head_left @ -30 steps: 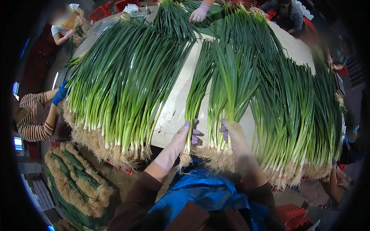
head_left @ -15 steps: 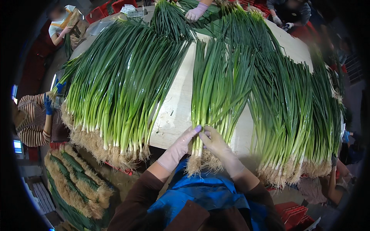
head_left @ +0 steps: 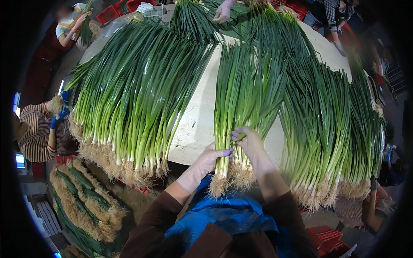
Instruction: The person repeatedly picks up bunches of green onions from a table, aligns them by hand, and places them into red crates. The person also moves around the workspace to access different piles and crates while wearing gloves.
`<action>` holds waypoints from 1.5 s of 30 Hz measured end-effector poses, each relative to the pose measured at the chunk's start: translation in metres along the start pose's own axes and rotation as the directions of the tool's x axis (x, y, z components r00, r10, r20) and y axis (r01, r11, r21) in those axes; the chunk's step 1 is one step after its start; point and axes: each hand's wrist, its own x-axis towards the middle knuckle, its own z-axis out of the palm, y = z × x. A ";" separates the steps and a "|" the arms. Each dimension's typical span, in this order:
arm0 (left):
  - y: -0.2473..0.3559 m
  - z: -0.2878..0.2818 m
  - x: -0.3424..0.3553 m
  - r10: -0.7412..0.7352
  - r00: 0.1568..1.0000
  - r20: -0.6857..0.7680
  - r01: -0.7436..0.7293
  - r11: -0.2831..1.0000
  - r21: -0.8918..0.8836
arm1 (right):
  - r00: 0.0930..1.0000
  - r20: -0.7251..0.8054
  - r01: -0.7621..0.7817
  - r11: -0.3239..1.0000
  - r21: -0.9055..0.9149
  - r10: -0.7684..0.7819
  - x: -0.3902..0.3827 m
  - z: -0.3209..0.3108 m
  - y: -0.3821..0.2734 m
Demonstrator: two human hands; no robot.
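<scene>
In front of me at the table edge lies a bunch of spring onions (head_left: 247,103), leaves pointing away and bushy roots toward me. My left hand (head_left: 212,158), in a pale pink glove, closes round several white stems just above the roots at the bunch's left side. My right hand (head_left: 249,144), gloved too, is a little higher and to the right, its thumb and fingers pinching a green leaf (head_left: 239,137) in front of the other stalks. Part of the leaf is hidden by the fingers.
Thick rows of spring onions lie on the left (head_left: 133,94) and right (head_left: 322,129) of the pale table (head_left: 193,124). Rooted bundles (head_left: 86,202) are stacked low at left. A red crate (head_left: 329,241) stands lower right. Co-workers surround the table; one gloved hand (head_left: 223,12) reaches in at the far side.
My right hand has moved up and right, away from my left thumb, with the pinched leaf. My left hand stays round the stems, slightly lower. The far co-worker's hand has shifted right.
</scene>
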 end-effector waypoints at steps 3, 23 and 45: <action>-0.004 -0.010 0.005 0.033 0.996 -0.086 -0.026 0.996 0.084 | 0.998 0.024 0.067 0.986 -0.150 -0.064 -0.037 -0.016 -0.011; -0.006 0.011 0.000 -0.007 0.994 0.108 -0.006 0.993 0.117 | 0.991 0.081 0.136 0.846 -0.516 -0.109 -0.002 0.004 -0.013; 0.006 0.030 0.014 -0.194 0.979 -0.069 0.200 0.975 0.098 | 0.941 0.334 0.043 0.957 -0.287 0.058 -0.110 -0.049 0.023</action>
